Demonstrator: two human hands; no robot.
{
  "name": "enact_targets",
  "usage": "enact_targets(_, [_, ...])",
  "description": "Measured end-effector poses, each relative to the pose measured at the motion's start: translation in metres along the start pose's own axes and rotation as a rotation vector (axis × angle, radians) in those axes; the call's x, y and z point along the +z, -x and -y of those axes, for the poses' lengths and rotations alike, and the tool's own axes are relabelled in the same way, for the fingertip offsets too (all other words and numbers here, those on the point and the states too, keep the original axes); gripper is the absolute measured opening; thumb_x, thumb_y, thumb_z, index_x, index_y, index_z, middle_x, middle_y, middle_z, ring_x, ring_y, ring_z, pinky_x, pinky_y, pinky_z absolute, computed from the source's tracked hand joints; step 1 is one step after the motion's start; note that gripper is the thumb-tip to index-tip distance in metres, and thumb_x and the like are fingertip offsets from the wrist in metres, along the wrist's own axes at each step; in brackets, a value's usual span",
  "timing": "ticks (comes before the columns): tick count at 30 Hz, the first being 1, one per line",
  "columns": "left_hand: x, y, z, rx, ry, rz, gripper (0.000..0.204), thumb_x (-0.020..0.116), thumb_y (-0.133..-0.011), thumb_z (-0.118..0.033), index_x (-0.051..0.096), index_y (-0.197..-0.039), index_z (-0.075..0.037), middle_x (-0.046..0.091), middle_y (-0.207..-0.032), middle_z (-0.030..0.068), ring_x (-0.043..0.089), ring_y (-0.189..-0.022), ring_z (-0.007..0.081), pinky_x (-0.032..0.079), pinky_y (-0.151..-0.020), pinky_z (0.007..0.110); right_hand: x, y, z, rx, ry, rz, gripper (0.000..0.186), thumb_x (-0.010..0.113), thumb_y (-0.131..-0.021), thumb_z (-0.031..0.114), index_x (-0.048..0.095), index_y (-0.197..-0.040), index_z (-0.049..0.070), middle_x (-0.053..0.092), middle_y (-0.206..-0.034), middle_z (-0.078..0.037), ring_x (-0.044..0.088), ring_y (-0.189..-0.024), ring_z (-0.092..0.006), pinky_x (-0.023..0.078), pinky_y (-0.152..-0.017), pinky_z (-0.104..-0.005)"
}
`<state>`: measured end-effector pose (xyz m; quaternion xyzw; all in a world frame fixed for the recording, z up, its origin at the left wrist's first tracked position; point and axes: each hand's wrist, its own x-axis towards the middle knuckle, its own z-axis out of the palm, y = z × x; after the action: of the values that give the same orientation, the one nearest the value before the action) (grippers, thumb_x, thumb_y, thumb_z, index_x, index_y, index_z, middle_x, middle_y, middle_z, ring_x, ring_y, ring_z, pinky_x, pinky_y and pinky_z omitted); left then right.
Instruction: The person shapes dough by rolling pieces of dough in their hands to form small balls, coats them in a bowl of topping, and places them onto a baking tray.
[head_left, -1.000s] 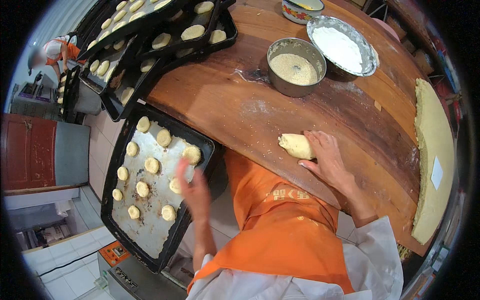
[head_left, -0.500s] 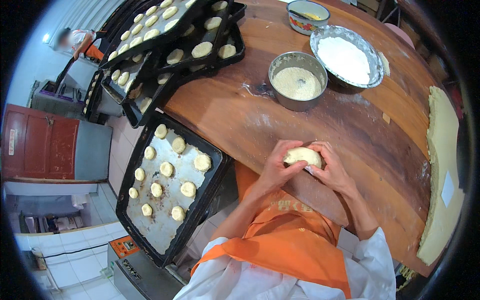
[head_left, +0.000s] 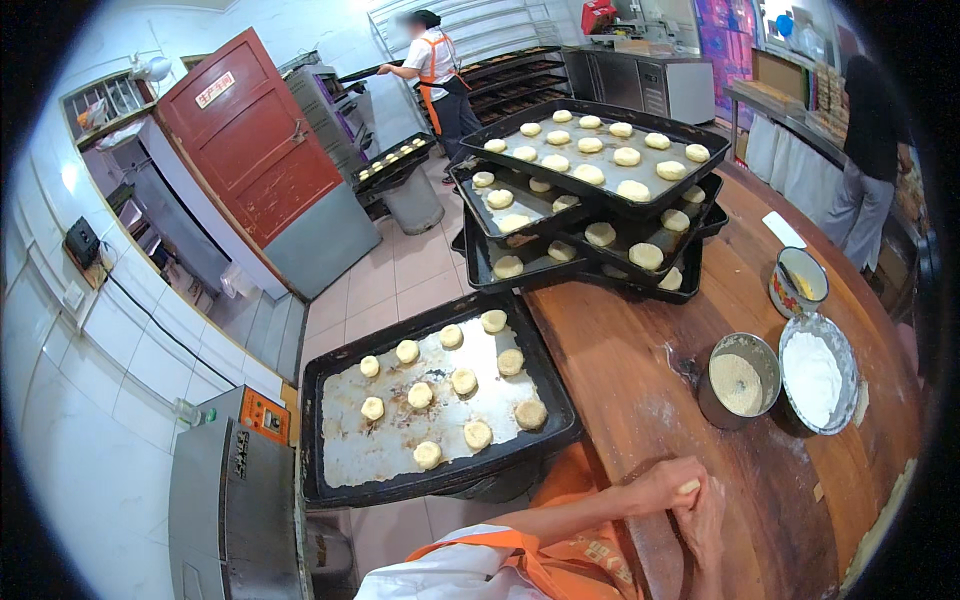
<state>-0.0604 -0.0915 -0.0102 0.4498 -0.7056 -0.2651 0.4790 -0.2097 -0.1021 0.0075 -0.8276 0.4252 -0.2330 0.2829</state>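
Observation:
At the near edge of the wooden table, my left hand (head_left: 660, 485) and my right hand (head_left: 706, 515) are closed together around a piece of pale dough (head_left: 689, 487). Only a small bit of the dough shows between the fingers; the rest is hidden. Left of my hands stands a black baking tray (head_left: 310, 430) lined with paper, bearing several round, flattened dough pieces (head_left: 463, 381) in loose rows. On the table beyond my hands is a metal pot (head_left: 712, 402) of pale seeds or crumbs, beside a bowl (head_left: 851, 362) of white flour.
Crossed black trays (head_left: 719, 150) of dough rounds are stacked at the table's far left corner. An enamel bowl (head_left: 780, 298) with yellow contents stands beyond the flour. A dough sheet (head_left: 878, 535) lies at right. A person (head_left: 438, 75) holds a long handle near the oven.
My view has swung left and up, showing more of the room. My hands have closed further over the dough, which was largely visible before.

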Motion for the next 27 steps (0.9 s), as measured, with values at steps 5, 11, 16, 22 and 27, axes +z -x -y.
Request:
enact_targets(5, [-0.018, -0.01, -0.023, -0.712, 0.909, -0.232, 0.02, 0.059, -0.083, -0.019, 0.051, -0.093, -0.004, 0.05, -0.095, -0.0004, 0.049, -0.083, 0.0085, 0.043, -0.068, 0.024, -0.016, 0.009, 0.012, -0.048, 0.007, -0.134, 0.063, 0.063, -0.074, 0.025, 0.035, -0.126, 0.001, 0.037, -0.128, -0.022, 0.037, -0.118, -0.0341, 0.028, -0.099, -0.0429])
enact_targets(11, [0.035, 0.005, -0.065, 0.036, 0.511, -0.307, 0.024, 0.049, -0.088, -0.014, 0.049, -0.109, -0.002, 0.039, -0.129, 0.0104, 0.039, -0.118, 0.0201, 0.031, -0.097, 0.034, -0.009, -0.024, 0.065, 0.086, -1.142, -0.574, 0.063, 0.032, -0.09, 0.044, 0.015, -0.139, 0.007, 0.019, -0.141, -0.016, 0.017, -0.132, -0.0282, 0.017, -0.106, -0.0413])
enact_targets(16, [0.016, 0.002, -0.056, -0.028, 0.502, -0.153, 0.037, 0.041, -0.09, -0.011, 0.041, -0.126, -0.003, 0.028, -0.139, 0.0127, 0.023, -0.131, 0.0254, 0.017, -0.106, 0.036, 0.012, 0.005, 0.089, 0.313, -0.978, -0.447, 0.064, 0.021, -0.092, 0.049, 0.013, -0.139, 0.007, 0.013, -0.143, -0.016, 0.012, -0.133, -0.028, 0.01, -0.108, -0.0406])
enact_targets(22, [0.03, 0.035, -0.084, -0.06, 0.646, -0.041, 0.042, 0.035, -0.093, -0.016, 0.032, -0.132, 0.0, 0.019, -0.143, 0.0113, 0.014, -0.133, 0.0234, 0.013, -0.107, 0.036, -0.024, -0.018, 0.055, 0.01, -0.712, -0.687, 0.063, 0.022, -0.092, 0.049, 0.015, -0.139, 0.008, 0.01, -0.145, -0.011, 0.011, -0.134, -0.0245, 0.009, -0.108, -0.0383])
enact_targets(27, [0.018, -0.015, -0.051, -0.089, 0.493, -0.089, 0.046, 0.034, -0.094, -0.022, 0.027, -0.133, 0.001, 0.013, -0.144, 0.012, 0.011, -0.134, 0.0245, 0.009, -0.107, 0.037, 0.016, 0.016, 0.071, 0.132, -0.62, -0.517, 0.055, 0.026, -0.094, 0.04, 0.024, -0.136, 0.006, 0.023, -0.141, -0.012, 0.02, -0.131, -0.023, 0.018, -0.106, -0.0374])
